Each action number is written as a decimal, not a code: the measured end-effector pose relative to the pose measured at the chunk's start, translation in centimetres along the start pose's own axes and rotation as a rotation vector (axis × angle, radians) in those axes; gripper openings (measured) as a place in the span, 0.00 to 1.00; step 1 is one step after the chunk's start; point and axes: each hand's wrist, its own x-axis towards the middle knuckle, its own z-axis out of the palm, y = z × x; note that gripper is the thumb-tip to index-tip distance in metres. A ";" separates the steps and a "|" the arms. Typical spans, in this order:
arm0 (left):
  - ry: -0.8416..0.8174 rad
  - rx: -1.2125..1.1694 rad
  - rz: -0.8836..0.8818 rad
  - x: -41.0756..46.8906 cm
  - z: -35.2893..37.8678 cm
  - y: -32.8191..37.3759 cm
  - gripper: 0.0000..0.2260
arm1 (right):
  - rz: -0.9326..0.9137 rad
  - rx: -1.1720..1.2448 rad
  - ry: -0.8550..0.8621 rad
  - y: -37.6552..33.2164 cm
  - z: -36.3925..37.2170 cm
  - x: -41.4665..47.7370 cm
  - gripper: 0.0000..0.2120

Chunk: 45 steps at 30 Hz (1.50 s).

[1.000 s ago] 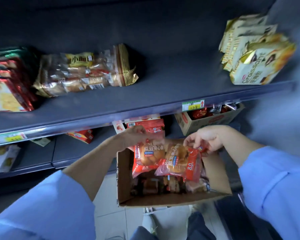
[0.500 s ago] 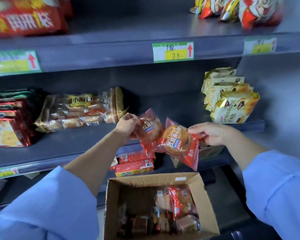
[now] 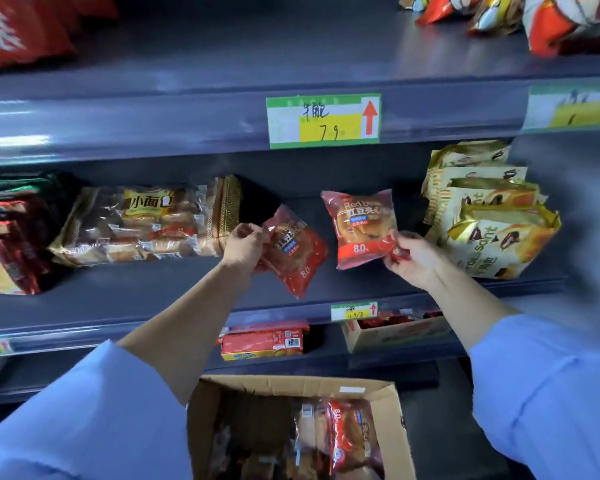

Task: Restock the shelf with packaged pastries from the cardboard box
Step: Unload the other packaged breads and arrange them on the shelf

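Observation:
My left hand (image 3: 245,245) grips the top corner of a red pastry packet (image 3: 297,252), which hangs tilted over the middle shelf (image 3: 146,299). My right hand (image 3: 411,254) pinches the lower right corner of a second red pastry packet (image 3: 359,226), held upright just above that shelf, a little to the right of the first. Below, the open cardboard box (image 3: 394,420) holds several more packets; a red one (image 3: 349,438) stands at its right side.
On the middle shelf lie a clear bag of small breads (image 3: 146,223) to the left, red packs (image 3: 4,244) at far left and gold croissant bags (image 3: 489,216) to the right. Price tags (image 3: 323,121) line the shelf edges. Red boxes (image 3: 262,342) sit on the lower shelf.
Both hands have lifted the two packets out of the box and up to the middle shelf, spreading them apart. The view has tilted upward with them.

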 end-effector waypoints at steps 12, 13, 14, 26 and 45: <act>-0.013 0.152 0.101 2.9 5.5 0.0 0.14 | 0.051 -0.394 -0.306 -2.5 -1.1 4.4 0.10; -0.014 0.147 0.102 3.0 5.7 -0.2 0.14 | 0.075 -0.450 -0.307 -2.5 -1.1 4.8 0.10; -0.021 0.140 0.102 3.1 5.8 -0.3 0.14 | 0.092 -0.510 -0.291 -2.6 -1.1 5.4 0.12; 0.037 0.087 0.194 4.8 4.2 0.4 0.16 | -0.124 -0.562 -0.170 -6.5 3.3 11.3 0.17; -0.095 0.146 0.207 5.7 5.8 -0.4 0.12 | -0.225 -0.858 -0.069 -9.0 5.3 18.7 0.26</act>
